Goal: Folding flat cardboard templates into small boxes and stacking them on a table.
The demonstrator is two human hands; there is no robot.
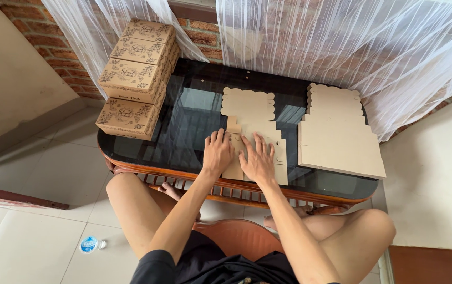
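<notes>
A flat brown cardboard box blank (249, 113) with a scalloped far edge lies on the dark glass table (189, 121). My left hand (218, 151) and my right hand (258, 158) press flat on its near part, side by side, fingers spread and pointing away from me. Neither hand grips anything; the palms rest on the cardboard. To the right lies a stack of similar flat blanks (339, 134), apart from my hands.
Several assembled brown printed boxes (136, 68) are piled at the table's left end. White net curtains (341, 42) hang before a brick wall behind. The table has a wooden rail (236, 192) at its near edge. A small plastic cup (90, 244) lies on the tiled floor.
</notes>
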